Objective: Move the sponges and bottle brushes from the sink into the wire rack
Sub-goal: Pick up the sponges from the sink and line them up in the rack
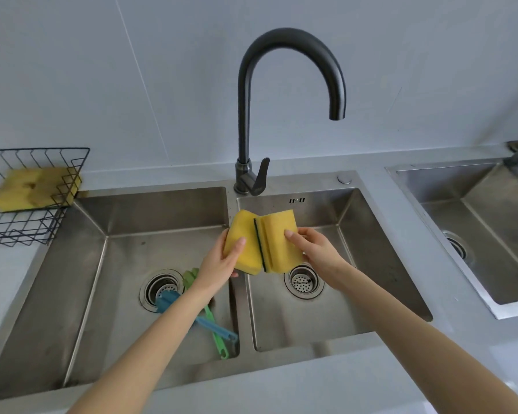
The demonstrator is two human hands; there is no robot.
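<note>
Sponges (263,242), two yellow ones pressed side by side with a dark scouring layer between them, were up in your hands above the divider of the double sink (162,204). Your left hand (222,262) had its grip clamped on the left sponge, thumb across the front face. Your right hand (311,249) had its grip clamped on the right sponge, fingertips pressed into the yellow foam.

More yellow sponges (33,188) already lay in the wire rack (18,228), which stood on the pale grey desk (341,392) at the far left, just beside the corner of the left basin. They looked blurred, so you could not tell their count.

Down in the left basin, a blue bottle brush (204,322) and a green bottle brush (214,333) lay crossed over each other, their heads near the drain strainer (159,289) and their handles pointing toward the near right corner. Your left forearm hid part of both. The right basin held only its own drain (304,282).

A black gooseneck faucet (281,46) rose from behind the divider, its spout curved over the right basin. The wall (102,70) behind was plain pale grey panels. A second steel sink (476,234) sat in the desk at the far right.
</note>
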